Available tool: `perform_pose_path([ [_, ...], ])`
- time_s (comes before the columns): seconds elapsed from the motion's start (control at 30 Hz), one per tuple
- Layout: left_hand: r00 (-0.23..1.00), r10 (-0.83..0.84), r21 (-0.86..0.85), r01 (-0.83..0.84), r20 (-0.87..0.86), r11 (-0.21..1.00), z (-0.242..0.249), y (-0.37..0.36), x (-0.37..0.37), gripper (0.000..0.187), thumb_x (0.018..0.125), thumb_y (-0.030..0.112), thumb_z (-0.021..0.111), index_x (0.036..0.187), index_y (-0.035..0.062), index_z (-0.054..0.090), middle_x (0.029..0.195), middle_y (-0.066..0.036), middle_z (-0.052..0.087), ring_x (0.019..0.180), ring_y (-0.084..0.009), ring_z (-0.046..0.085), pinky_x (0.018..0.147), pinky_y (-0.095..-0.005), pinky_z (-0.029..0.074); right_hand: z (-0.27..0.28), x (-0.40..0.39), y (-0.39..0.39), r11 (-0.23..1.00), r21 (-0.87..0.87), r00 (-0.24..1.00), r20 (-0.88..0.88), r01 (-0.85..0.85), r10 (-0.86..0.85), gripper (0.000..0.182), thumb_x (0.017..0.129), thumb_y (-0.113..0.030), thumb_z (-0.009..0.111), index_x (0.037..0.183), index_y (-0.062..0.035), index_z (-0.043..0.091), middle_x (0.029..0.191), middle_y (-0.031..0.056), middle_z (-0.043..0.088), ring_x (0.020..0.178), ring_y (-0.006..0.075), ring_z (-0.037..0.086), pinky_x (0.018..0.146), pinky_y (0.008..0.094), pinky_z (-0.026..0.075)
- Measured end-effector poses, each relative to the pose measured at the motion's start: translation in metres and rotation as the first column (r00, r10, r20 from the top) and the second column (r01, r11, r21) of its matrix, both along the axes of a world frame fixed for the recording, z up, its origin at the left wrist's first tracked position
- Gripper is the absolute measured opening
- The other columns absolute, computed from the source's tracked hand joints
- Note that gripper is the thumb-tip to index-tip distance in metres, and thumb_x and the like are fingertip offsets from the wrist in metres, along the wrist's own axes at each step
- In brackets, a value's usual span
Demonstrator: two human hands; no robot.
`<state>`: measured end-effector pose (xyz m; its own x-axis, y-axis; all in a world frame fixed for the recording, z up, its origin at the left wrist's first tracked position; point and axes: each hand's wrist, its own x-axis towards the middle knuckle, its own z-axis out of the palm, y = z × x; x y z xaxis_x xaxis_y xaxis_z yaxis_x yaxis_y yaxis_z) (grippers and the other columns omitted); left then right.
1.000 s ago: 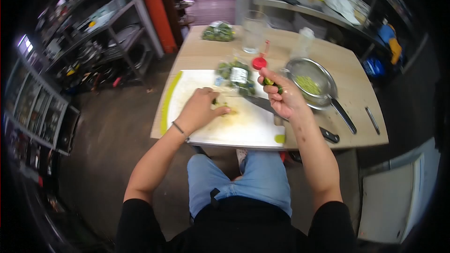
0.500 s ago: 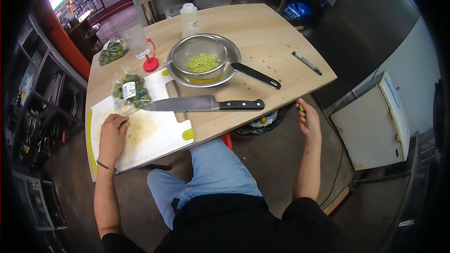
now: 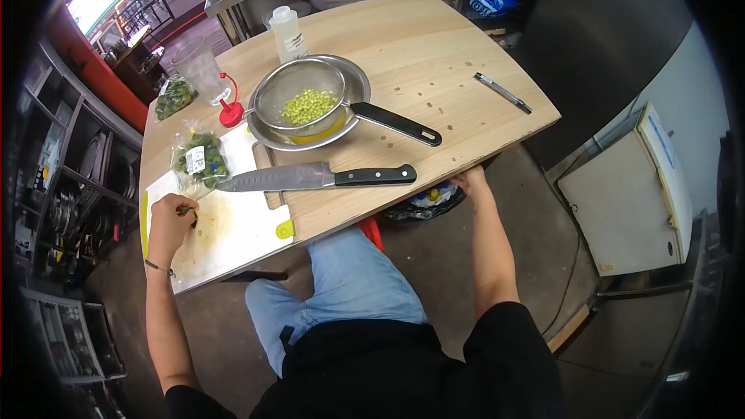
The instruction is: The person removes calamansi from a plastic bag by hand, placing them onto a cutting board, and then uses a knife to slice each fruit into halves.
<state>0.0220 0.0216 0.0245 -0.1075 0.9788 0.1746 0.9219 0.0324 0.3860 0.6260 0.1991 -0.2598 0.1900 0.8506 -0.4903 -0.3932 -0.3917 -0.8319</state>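
My left hand (image 3: 172,221) rests on the white cutting board (image 3: 240,242), its fingers pinched on a small dark green piece. Just beyond it lies a clear bag of green produce (image 3: 200,161) with a white label. A chef's knife (image 3: 310,177) lies across the board's far side, its black handle on the table. My right hand (image 3: 472,180) is low at the table's front edge, beside a black-lined bin (image 3: 427,206); its fingertips are partly hidden. A sieve (image 3: 301,93) with pale green bits sits on a steel bowl (image 3: 357,85) containing yellow liquid.
Near the left edge stand a clear jug (image 3: 203,70), a red squeeze-bottle cap (image 3: 231,112) and a second produce bag (image 3: 174,98). A white plastic bottle (image 3: 287,35) stands behind the bowl. A marker pen (image 3: 503,93) lies at the right, with dark spots on the wood.
My right hand has moved left and inward to the bin under the table edge; the green pieces it held are out of sight. The left hand stays on the board. The view has shifted slightly.
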Motion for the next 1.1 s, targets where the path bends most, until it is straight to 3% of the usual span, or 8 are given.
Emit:
perform_pose_path([
  [0.03,1.0,-0.001,-0.018,0.001,0.009,1.0,-0.001,0.001,-0.002,0.015,0.075,0.001,0.069,0.089,-0.0037,0.073,0.085,-0.018,0.07,0.073,-0.0247,0.068,0.068,-0.0329,0.054,0.011,0.001,-0.021,0.999,-0.049,0.996,0.085,-0.004,0.008,0.052,0.101,-0.04,0.043,0.135,-0.0007,0.047,0.128,0.0213,0.058,0.111,0.0331,0.06,0.095,0.0479,0.05],
  [0.33,0.996,-0.065,-0.079,0.069,0.058,0.994,0.004,-0.005,-0.01,0.024,0.075,0.009,0.077,0.097,-0.0013,0.074,0.091,-0.019,0.072,0.079,-0.0248,0.07,0.073,-0.033,0.054,-0.049,0.036,-0.14,0.989,-0.145,0.961,-0.271,0.021,-0.06,0.046,0.098,-0.032,0.055,0.132,-0.0015,0.055,0.132,0.015,0.059,0.116,0.0284,0.059,0.1,0.0387,0.048],
  [0.5,0.991,0.026,-0.111,-0.011,0.13,0.994,0.017,-0.01,-0.014,0.027,0.081,0.014,0.076,0.104,-0.0006,0.073,0.09,-0.017,0.073,0.079,-0.0223,0.069,0.074,-0.0326,0.054,0.035,0.013,-0.171,0.991,0.015,0.975,-0.179,-0.133,0.133,0.026,0.093,-0.02,0.066,0.108,0.0015,0.066,0.099,0.0144,0.07,0.086,0.0198,0.068,0.077,0.0284,0.057],
  [0.57,0.974,0.055,-0.138,-0.024,0.222,0.99,0.019,-0.011,-0.021,0.027,0.084,0.015,0.074,0.105,-0.0012,0.072,0.089,-0.016,0.073,0.078,-0.0209,0.068,0.074,-0.0321,0.054,0.094,0.003,-0.172,0.842,0.131,0.844,-0.054,-0.524,0.533,0.029,0.093,-0.02,0.067,0.109,0.0043,0.065,0.094,0.0144,0.07,0.077,0.0205,0.069,0.071,0.0294,0.058],
  [0.8,0.99,0.05,-0.055,-0.043,0.131,0.998,0.02,-0.016,-0.045,0.027,0.086,0.014,0.071,0.107,-0.0017,0.071,0.093,-0.018,0.072,0.082,-0.0229,0.068,0.077,-0.0329,0.053,0.293,-0.155,-0.147,0.363,0.341,0.495,0.503,-0.867,0.709,0.028,0.093,-0.016,0.065,0.111,0.0046,0.065,0.102,0.0135,0.07,0.087,0.0196,0.069,0.08,0.0311,0.056],
  [0.9,0.986,0.025,-0.03,-0.02,0.164,0.999,0.016,-0.019,-0.045,0.026,0.086,0.014,0.071,0.107,-0.0009,0.071,0.092,-0.019,0.072,0.082,-0.0248,0.068,0.077,-0.0338,0.053,0.328,-0.267,-0.138,-0.041,0.206,0.166,0.88,-0.978,0.445,0.027,0.092,-0.016,0.064,0.116,-0.0032,0.066,0.107,0.0147,0.068,0.096,0.0223,0.068,0.082,0.034,0.055],
  [0.97,0.985,0.024,-0.025,-0.02,0.171,0.999,0.016,-0.024,-0.043,0.025,0.086,0.014,0.071,0.106,-0.0005,0.071,0.091,-0.019,0.072,0.082,-0.0248,0.068,0.077,-0.0341,0.053,0.298,-0.342,-0.137,-0.203,0.252,0.218,0.96,-0.946,0.178,0.032,0.092,-0.019,0.064,0.121,-0.006,0.062,0.115,0.0166,0.064,0.109,0.0327,0.061,0.096,0.0405,0.048],
  [1.1,0.985,0.029,-0.026,-0.025,0.17,0.999,0.012,-0.038,-0.047,0.025,0.086,0.015,0.071,0.105,-0.0002,0.072,0.09,-0.019,0.072,0.08,-0.0246,0.068,0.076,-0.0342,0.053,0.257,-0.45,-0.137,-0.309,0.059,0.072,0.997,-0.949,-0.031,0.042,0.089,-0.021,0.064,0.129,-0.0084,0.056,0.135,0.0149,0.052,0.126,0.033,0.048,0.103,0.0417,0.042],
])
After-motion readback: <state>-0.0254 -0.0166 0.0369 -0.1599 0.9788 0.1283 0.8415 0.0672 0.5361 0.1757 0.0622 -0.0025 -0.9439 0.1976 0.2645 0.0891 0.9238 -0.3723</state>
